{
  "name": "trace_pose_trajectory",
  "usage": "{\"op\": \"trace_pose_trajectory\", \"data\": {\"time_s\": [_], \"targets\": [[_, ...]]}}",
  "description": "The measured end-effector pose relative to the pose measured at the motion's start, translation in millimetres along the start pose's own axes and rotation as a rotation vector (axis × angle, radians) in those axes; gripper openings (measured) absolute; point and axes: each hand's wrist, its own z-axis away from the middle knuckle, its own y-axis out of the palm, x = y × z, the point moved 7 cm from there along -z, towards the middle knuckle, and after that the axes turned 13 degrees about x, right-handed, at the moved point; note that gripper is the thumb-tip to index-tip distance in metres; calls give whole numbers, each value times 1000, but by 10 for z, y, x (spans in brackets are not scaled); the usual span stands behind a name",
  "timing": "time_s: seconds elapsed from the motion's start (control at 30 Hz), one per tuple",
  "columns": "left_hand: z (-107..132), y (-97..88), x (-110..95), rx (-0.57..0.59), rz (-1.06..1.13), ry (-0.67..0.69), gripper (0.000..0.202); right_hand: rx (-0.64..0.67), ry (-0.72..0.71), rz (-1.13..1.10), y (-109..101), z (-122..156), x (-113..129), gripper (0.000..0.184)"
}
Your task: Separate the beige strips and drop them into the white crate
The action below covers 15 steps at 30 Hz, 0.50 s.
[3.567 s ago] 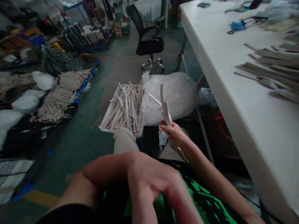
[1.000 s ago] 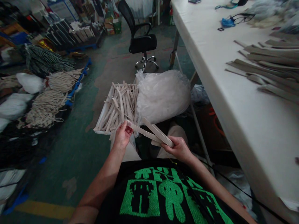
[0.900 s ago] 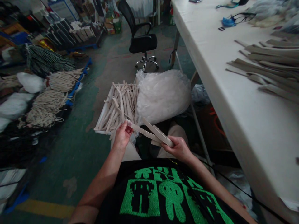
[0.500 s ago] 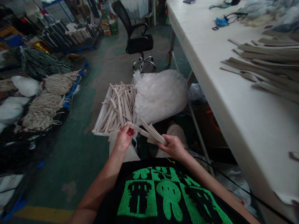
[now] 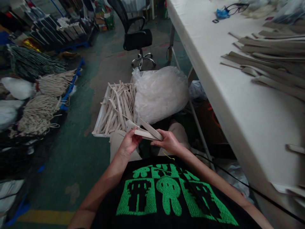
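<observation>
Several beige flat strips (image 5: 152, 129) lie across my lap between my two hands. My right hand (image 5: 168, 141) is closed round their right ends, thumb on the near side. At the left ends, my left hand (image 5: 130, 141) pinches the strips between thumb and fingers. Some strips fan apart toward the far side. Just beyond my left hand stands a white tray (image 5: 98, 122) heaped with loose beige strips (image 5: 120, 101).
A stuffed clear plastic bag (image 5: 162, 93) sits beside the tray. To my right runs a long white table (image 5: 205, 63) with grey-beige strips (image 5: 267, 60) on it. A black swivel chair (image 5: 137, 39) stands ahead. Bundles of cord (image 5: 39, 111) lie on the left.
My left hand has come closer to my right and now holds the ends of the strips, which lie more closely together. The view has shifted slightly.
</observation>
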Motion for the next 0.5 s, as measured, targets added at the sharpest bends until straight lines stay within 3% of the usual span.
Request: {"op": "trace_pose_trajectory", "data": {"time_s": [0.07,0.17,0.3,0.4,0.5], "targets": [[-20,-58,100,-47,43,-73,12,-21,-71,-61,13,30,65,44],[-35,-101,208,-89,97,-92,13,-106,-78,-124,0,60,85,39],[-39,-44,330,-70,170,-135,11,-242,-12,-449,-38,65,-61,37],[-43,28,395,-29,178,-160,11,-229,64,-788,25,49,-195,50],[-39,50,392,-40,161,-137,14,-151,94,-987,110,37,-239,56]]}}
